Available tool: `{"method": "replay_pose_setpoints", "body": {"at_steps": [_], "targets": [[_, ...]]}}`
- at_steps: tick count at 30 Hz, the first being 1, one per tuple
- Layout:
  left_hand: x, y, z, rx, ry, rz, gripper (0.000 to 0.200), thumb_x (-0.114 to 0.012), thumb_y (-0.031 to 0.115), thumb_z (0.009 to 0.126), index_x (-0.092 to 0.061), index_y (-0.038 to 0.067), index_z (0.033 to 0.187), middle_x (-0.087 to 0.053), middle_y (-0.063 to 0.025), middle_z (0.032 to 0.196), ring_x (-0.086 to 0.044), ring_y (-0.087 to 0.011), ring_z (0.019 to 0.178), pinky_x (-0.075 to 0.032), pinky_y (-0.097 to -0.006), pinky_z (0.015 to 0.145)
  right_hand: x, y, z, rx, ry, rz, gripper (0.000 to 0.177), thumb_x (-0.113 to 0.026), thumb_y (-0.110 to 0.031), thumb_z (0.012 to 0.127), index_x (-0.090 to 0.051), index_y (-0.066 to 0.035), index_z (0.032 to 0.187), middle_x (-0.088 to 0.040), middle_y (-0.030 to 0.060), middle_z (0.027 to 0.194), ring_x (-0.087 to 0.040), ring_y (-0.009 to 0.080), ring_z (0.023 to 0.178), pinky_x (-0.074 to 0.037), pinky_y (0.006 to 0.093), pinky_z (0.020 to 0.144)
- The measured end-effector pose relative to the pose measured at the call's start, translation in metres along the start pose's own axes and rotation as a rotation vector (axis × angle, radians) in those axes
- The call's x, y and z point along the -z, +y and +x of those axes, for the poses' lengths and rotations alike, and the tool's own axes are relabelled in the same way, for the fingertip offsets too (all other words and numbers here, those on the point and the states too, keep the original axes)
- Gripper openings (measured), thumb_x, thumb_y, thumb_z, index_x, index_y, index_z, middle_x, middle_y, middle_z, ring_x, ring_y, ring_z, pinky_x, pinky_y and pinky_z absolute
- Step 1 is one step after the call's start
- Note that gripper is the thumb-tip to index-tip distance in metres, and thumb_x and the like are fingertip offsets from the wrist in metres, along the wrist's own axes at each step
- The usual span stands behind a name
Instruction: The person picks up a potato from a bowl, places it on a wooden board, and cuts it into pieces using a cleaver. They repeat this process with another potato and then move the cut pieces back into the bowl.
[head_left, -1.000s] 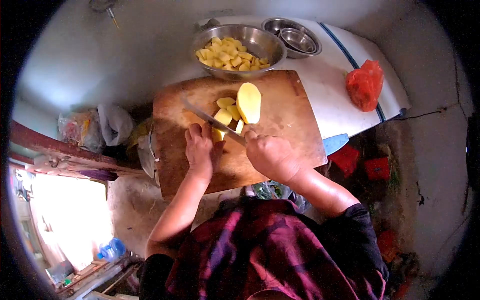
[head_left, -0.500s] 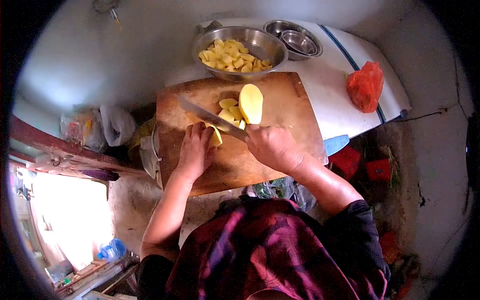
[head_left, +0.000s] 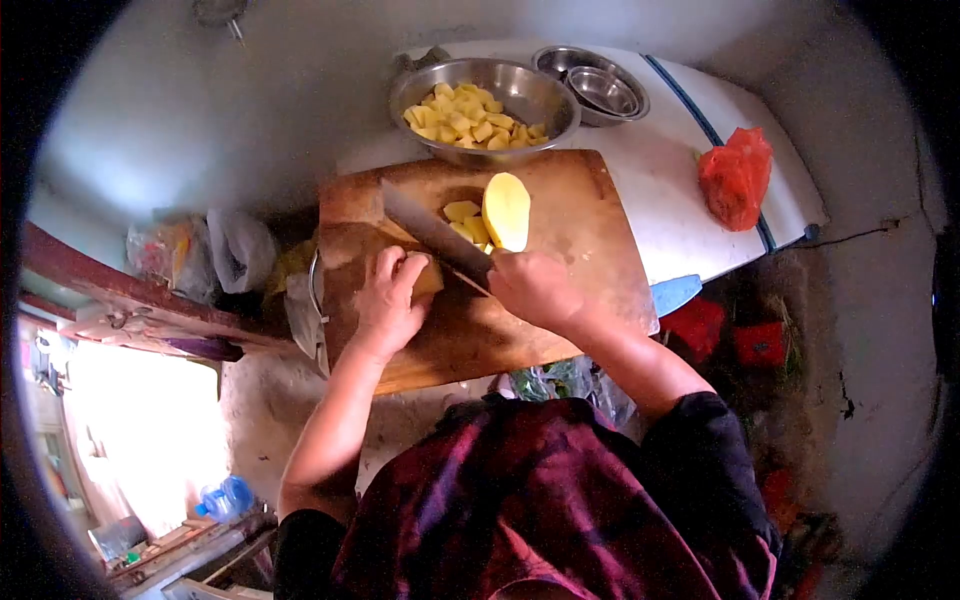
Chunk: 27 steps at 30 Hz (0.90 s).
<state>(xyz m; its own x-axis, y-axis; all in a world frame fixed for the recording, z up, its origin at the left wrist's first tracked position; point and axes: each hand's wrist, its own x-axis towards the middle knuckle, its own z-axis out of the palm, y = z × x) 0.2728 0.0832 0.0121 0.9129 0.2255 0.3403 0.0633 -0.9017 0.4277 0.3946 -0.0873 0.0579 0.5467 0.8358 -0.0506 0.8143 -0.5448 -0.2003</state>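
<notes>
Knife (head_left: 430, 232) gripped in right hand (head_left: 535, 290); left hand (head_left: 388, 300) pins potato piece (head_left: 428, 276).

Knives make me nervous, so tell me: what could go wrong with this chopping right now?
1. The left hand pins a small potato piece right beside the knife held by the right hand; a slip might nick the fingertips.
2. The half potato lies close behind the blade and could get knocked.
3. The cutting board seems to jut past the white table; hard pressing might rock it.
</notes>
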Motion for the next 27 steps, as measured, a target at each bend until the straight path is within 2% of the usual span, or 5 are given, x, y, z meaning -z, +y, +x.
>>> {"method": "replay_pose_setpoints", "body": {"at_steps": [3,13,16,23,27], "targets": [[-0.012,0.002,-0.001,0.0,0.088,0.049,0.056,-0.072,0.007,0.059,-0.049,0.008,0.109,-0.043,-0.0158,0.108,-0.043,-0.0357,0.1,-0.042,-0.0434,0.082,0.015,0.004,-0.016,0.024,0.12,0.147,0.016,-0.045,-0.017,0.081,-0.049,-0.003,0.085,-0.06,0.0153,0.064,-0.061,0.033,0.058,-0.049,0.0448,0.051],[-0.018,0.012,-0.002,0.024,0.121,0.058,0.053,-0.071,0.013,0.063,-0.048,0.007,0.11,-0.043,-0.0172,0.107,-0.043,-0.0373,0.098,-0.043,-0.0443,0.079,0.031,-0.005,-0.02,0.128,-0.028,-0.062,0.019,-0.043,-0.017,0.082,-0.055,-0.003,0.084,-0.062,0.0166,0.073,-0.062,0.0332,0.066,-0.05,0.0437,0.055],[-0.013,0.017,-0.003,0.009,0.101,0.05,0.051,-0.072,0.008,0.062,-0.049,0.007,0.108,-0.043,-0.0154,0.107,-0.044,-0.0362,0.097,-0.044,-0.0434,0.078,0.03,-0.005,-0.002,0.034,-0.144,0.127,0.021,-0.043,-0.018,0.082,-0.056,-0.002,0.086,-0.063,0.0183,0.075,-0.062,0.0349,0.069,-0.051,0.0447,0.057],[-0.01,0.017,-0.006,-0.046,0.106,0.039,0.048,-0.07,0.002,0.062,-0.05,0.005,0.106,-0.043,-0.0146,0.106,-0.044,-0.0358,0.099,-0.044,-0.043,0.08,-0.011,0.02,-0.011,0.067,0.122,0.154,0.018,-0.044,-0.02,0.081,-0.055,-0.005,0.085,-0.061,0.0161,0.068,-0.061,0.0342,0.061,-0.05,0.0449,0.053],[-0.004,0.008,-0.001,-0.151,0.061,0.051,0.045,-0.064,-0.002,0.063,-0.05,0.002,0.106,-0.044,-0.018,0.11,-0.043,-0.038,0.102,-0.041,-0.0426,0.087,0.024,0.009,-0.02,0.123,0.17,0.04,0.015,-0.045,-0.018,0.08,-0.053,-0.006,0.081,-0.059,0.0129,0.06,-0.06,0.0317,0.054,-0.049,0.0437,0.047]]}}
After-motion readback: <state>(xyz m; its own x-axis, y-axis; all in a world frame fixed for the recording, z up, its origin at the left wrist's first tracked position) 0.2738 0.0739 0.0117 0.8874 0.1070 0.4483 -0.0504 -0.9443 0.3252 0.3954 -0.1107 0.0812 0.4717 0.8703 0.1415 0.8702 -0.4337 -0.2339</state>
